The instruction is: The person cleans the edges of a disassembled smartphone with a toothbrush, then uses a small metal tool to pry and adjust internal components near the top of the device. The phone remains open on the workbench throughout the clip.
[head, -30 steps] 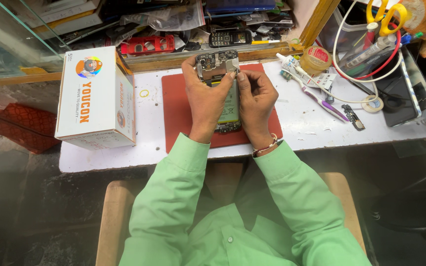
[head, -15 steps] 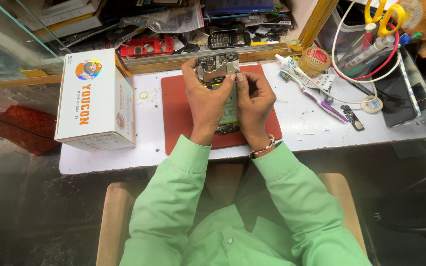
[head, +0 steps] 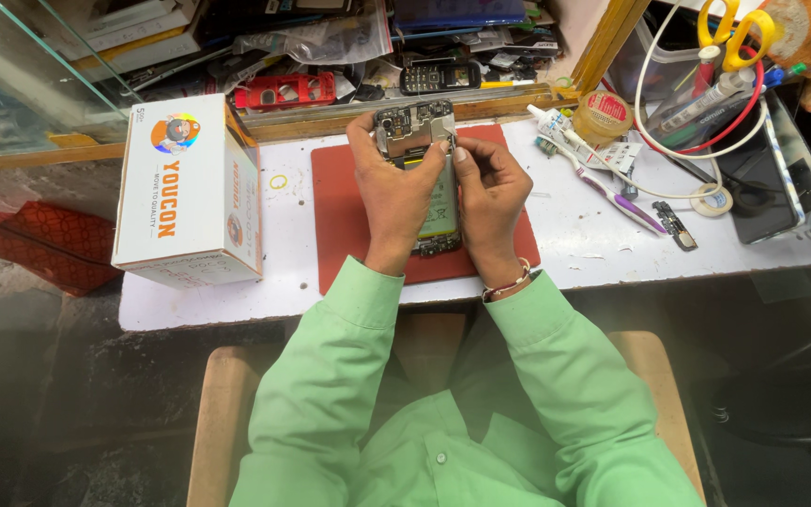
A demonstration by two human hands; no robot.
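An opened mobile phone [head: 424, 131] with its back off, showing circuit board and battery, is held above a red mat [head: 342, 207] on the white bench. My left hand [head: 390, 192] grips the phone's left side, fingers curled round its top corner. My right hand [head: 486, 192] holds the right edge, thumb and forefinger pinched at the board's upper right corner. The phone's lower end [head: 437, 246] shows between my wrists. Whether my right fingers hold a small tool, I cannot tell.
A white cardboard box [head: 190, 192] stands left of the mat. Right of it lie a toothbrush [head: 612, 192], a small tube, a round tin [head: 601, 115], a tape roll [head: 711, 199], white cable and yellow-handled scissors [head: 736, 28]. A cluttered wooden-edged shelf runs behind.
The phone and both hands have shifted slightly; my right fingertips have moved up to the board's upper right corner. Nothing else has moved.
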